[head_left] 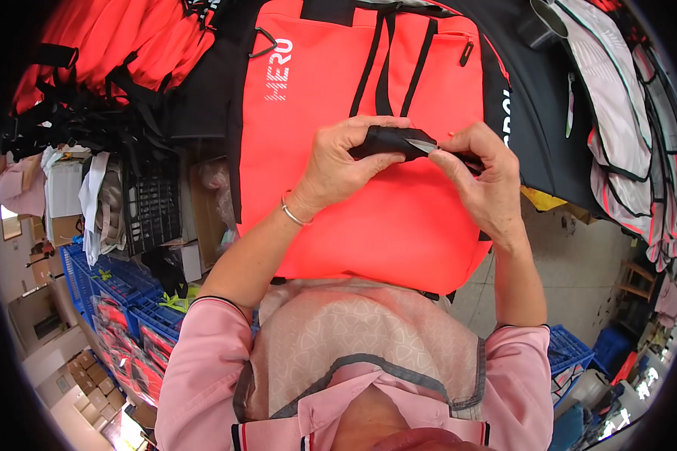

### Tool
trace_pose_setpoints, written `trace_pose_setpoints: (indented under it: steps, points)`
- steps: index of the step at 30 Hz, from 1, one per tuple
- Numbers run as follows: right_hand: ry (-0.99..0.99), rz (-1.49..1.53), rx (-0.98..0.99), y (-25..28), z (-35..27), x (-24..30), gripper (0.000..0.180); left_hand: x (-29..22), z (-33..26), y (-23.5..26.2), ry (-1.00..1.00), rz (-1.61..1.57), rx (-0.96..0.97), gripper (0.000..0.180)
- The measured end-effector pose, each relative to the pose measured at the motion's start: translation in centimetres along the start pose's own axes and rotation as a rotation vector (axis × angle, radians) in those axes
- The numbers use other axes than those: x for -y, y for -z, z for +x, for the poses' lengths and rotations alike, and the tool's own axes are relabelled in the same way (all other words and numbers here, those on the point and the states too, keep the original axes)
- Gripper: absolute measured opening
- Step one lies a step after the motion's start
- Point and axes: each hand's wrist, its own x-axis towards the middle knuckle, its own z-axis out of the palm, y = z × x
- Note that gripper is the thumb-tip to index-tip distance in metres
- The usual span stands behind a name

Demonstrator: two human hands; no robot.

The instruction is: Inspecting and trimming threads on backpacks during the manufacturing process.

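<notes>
A bright orange backpack with black straps and trim lies in front of me, front side up. My left hand is closed around a black fabric piece just above the backpack's middle. My right hand pinches a small black-handled cutting tool whose metal tip touches the right end of that black piece. A thin bracelet circles my left wrist. Whether the black piece is attached to the backpack is hidden by my fingers.
More orange bags with black straps are piled at the upper left. A black crate and blue crates stand to my left, another blue crate at the lower right. Pale vests with orange trim hang on the right.
</notes>
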Motion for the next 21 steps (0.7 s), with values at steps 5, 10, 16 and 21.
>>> trace_pose_setpoints:
  steps: [5,10,16,21]
  points:
    - [-0.020,-0.005,0.018,-0.1,-0.2,-0.4,0.011,-0.6,-0.1,0.4,0.050,-0.032,0.009,0.024]
    - [-0.254,0.158,-0.221,2.4,2.0,-1.2,0.009,-1.2,-1.5,-0.3,-0.067,0.068,0.084,0.018]
    - [-0.070,0.011,-0.427,3.2,9.3,-5.0,0.033,-0.4,-4.2,-3.7,-0.436,0.185,0.488,0.023]
    - [-0.137,0.195,-0.295,1.6,14.4,-7.2,0.032,0.9,-4.7,-4.4,-0.275,0.182,0.571,0.039]
